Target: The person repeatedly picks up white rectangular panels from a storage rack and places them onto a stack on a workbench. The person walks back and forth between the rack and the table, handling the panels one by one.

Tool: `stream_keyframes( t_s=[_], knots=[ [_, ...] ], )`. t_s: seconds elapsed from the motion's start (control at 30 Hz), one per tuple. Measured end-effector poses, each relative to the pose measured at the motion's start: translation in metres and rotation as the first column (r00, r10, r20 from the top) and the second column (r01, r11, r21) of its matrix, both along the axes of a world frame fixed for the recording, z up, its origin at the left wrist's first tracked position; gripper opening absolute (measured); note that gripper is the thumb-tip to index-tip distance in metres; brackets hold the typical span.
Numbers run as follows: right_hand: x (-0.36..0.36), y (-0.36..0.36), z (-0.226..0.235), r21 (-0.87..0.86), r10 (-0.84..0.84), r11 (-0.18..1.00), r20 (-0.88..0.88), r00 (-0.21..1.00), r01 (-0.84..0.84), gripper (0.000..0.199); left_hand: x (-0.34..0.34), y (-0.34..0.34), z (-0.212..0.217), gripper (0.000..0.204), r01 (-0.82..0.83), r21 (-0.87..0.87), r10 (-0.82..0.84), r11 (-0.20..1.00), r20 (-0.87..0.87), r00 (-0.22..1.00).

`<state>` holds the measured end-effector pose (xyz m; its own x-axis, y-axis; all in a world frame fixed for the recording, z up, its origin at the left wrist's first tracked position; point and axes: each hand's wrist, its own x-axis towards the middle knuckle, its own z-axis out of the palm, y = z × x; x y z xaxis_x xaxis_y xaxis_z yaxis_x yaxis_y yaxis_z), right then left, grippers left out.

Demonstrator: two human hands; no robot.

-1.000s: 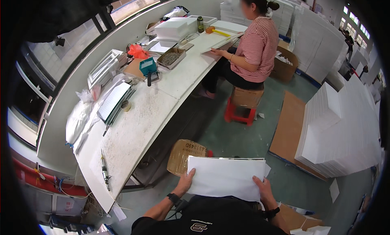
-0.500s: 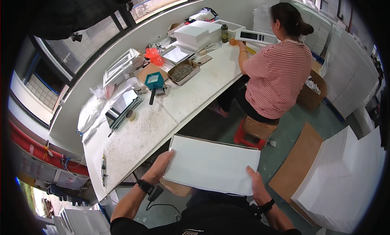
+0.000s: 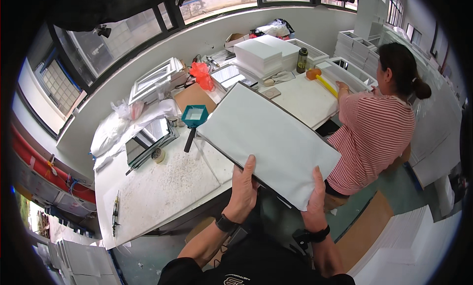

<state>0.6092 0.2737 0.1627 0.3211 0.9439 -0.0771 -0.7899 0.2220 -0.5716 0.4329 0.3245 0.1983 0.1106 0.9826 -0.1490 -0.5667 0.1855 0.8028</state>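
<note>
I hold a white rectangular panel (image 3: pixel 273 142) with dark edges, tilted out over the worktable's front edge. My left hand (image 3: pixel 244 191) grips its near long side, thumb on top. At the near right end, my right hand (image 3: pixel 316 194) has its thumb on the face and its fingers underneath. The panel's underside is hidden. Just past its far left corner lies a teal, box-shaped tool (image 3: pixel 195 114) with a black handle.
The white worktable (image 3: pixel 162 201) carries mirror-like plates (image 3: pixel 148 139), a small round tin (image 3: pixel 158 155), a screwdriver-like tool (image 3: pixel 116 213) and a white stack (image 3: pixel 261 55). A co-worker in a striped shirt (image 3: pixel 372 137) sits at right, near a yellow-handled mallet (image 3: pixel 322 82). White sheets (image 3: pixel 394 245) stand low right.
The panel has moved up and forward over the table and turned clockwise, both hands still on it. My view has shifted. The co-worker no longer holds up the white frame; it lies on the table.
</note>
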Motion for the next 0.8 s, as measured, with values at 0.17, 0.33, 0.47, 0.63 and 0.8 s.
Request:
stream_keyframes(
  t_s=[0.17, 0.33, 0.47, 0.63, 0.8],
  knots=[
    [0.003, 0.150, -0.004, -0.067, -0.037, 0.997, 0.094, 0.995, 0.043, 0.058, 0.013, 0.167, -0.038, 0.048, -0.026, -0.105, 0.034, 0.994, 0.077, 0.996],
    [-0.005, 0.332, 0.009, -0.219, -0.055, 0.971, 0.176, 0.983, 0.094, 0.056, 0.014, 0.356, -0.046, 0.043, -0.131, -0.097, 0.143, 0.987, 0.126, 0.982],
    [-0.014, 0.464, -0.003, -0.252, -0.090, 0.959, 0.170, 0.981, 0.131, 0.052, 0.005, 0.482, -0.046, 0.045, -0.152, -0.131, 0.169, 0.980, 0.137, 0.976],
    [-0.041, 0.583, -0.023, -0.246, -0.095, 0.962, 0.113, 0.989, 0.121, 0.052, -0.019, 0.613, -0.079, 0.055, -0.138, -0.112, 0.151, 0.984, 0.112, 0.982],
    [-0.066, 0.651, -0.043, -0.295, -0.106, 0.943, 0.174, 0.979, 0.154, 0.055, -0.043, 0.684, -0.107, 0.044, -0.122, -0.179, 0.138, 0.976, 0.077, 0.987]
  ],
)
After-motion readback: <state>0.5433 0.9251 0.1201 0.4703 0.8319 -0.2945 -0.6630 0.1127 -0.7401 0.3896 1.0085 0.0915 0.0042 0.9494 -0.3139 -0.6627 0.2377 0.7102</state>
